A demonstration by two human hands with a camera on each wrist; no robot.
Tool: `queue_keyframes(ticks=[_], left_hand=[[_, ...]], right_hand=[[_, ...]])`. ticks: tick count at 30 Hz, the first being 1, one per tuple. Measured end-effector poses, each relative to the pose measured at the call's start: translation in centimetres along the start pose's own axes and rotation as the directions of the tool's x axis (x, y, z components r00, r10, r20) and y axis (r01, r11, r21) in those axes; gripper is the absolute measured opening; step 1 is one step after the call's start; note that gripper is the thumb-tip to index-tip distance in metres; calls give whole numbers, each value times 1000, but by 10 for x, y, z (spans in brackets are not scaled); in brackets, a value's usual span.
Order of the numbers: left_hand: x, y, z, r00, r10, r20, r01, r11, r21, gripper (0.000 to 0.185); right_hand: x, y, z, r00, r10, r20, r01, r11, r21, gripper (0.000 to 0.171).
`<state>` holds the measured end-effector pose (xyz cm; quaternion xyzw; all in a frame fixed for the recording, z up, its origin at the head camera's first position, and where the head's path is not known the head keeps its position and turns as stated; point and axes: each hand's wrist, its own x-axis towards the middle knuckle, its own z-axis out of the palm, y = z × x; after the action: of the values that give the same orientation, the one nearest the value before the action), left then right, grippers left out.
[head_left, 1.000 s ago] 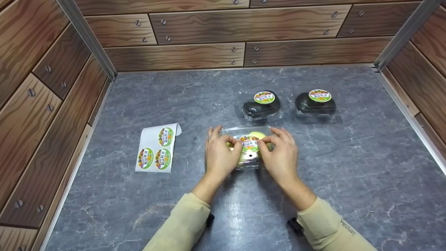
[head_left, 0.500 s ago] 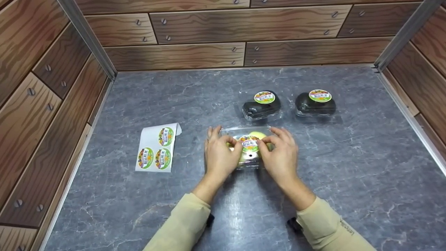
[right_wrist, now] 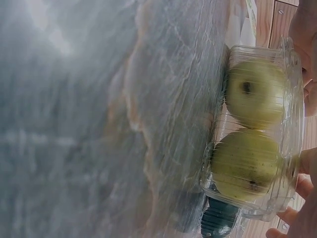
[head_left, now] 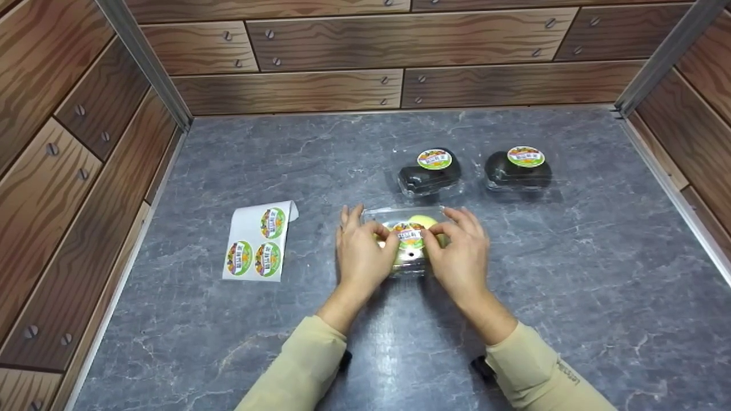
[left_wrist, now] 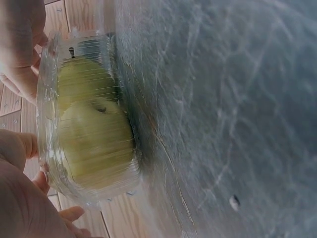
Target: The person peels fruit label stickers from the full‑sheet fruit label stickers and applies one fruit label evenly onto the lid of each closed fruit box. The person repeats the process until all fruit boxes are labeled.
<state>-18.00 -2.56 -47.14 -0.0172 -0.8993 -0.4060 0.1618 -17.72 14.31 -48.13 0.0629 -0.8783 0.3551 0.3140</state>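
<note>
Centre of the head view: clear plastic clamshell box [head_left: 406, 242] with two green round fruits [right_wrist: 250, 129] inside, resting on the grey marbled tabletop [head_left: 571, 274]. On its lid, a round green-rimmed sticker [head_left: 409, 236].

Left hand [head_left: 360, 257] on the box's left side, fingers curled over the lid, thumb and forefinger pressing at the sticker's left edge. Right hand [head_left: 460, 254] mirrored on the right side, fingers curled over the lid, thumb and forefinger at the sticker's right edge. Both hands gripping the box, fingertips meeting on the sticker. Beige sleeves [head_left: 297, 371] running off the lower edge of the frame.

Left wrist view: same box [left_wrist: 86, 116] at the left of the frame, fruits one above the other, palm and fingers of the left hand [left_wrist: 20, 198] in the lower left corner, fingers of the other hand in the upper left corner. Right wrist view: box [right_wrist: 257, 131] at the right of the frame, fingers just visible at the right edge.

Left of centre in the head view, well apart from the box: white backing sheet [head_left: 245, 228] bearing three round stickers, upper right corner curled.

Upper right of centre, beyond the box: two more clear clamshell boxes with dark contents, one nearer the middle [head_left: 429, 173], one farther right [head_left: 517, 169], each topped with a round sticker, standing side by side and apart.

Around the tabletop: wood-grain panel walls [head_left: 320, 51] dotted with screws.
</note>
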Motion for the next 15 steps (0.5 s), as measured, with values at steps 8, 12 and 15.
queue_keyframes(ticks=[8, 12, 15], left_hand=[[0, 1, -1, 1000, 5, -3, -5, 1000, 11, 17], [0, 1, -1, 1000, 8, -3, -8, 1000, 13, 16], [-1, 0, 0, 1000, 19, -13, -18, 1000, 18, 17]], right_hand=[[0, 1, 0, 1000, -7, -14, 7, 1000, 4, 16], [0, 2, 0, 1000, -13, -18, 13, 1000, 7, 16], [-1, 2, 0, 1000, -15, -17, 15, 1000, 7, 16]])
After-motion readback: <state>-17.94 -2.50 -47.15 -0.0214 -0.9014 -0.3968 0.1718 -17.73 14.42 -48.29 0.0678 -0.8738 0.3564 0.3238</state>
